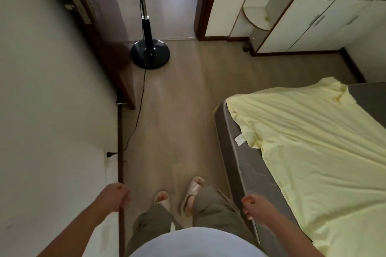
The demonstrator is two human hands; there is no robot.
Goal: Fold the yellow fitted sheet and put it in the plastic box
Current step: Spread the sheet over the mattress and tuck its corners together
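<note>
Left grip (113, 197): fingers curled in, holding nothing. Right grip (253, 207): likewise fisted and empty, just beside the mattress (236, 152) edge.

Count, left to right: one fan cord (110, 154) plugged into the wall, one standing fan (149, 54), two slippers (195, 185), one mattress, one yellow fitted sheet (313, 142) spread rumpled across it. Plastic box: none in sight.

Risks, in my judgement: the cord trails over the floor on the person's left and could catch a foot. The sheet, if dragged by one corner, may slide onto the floor.
</note>
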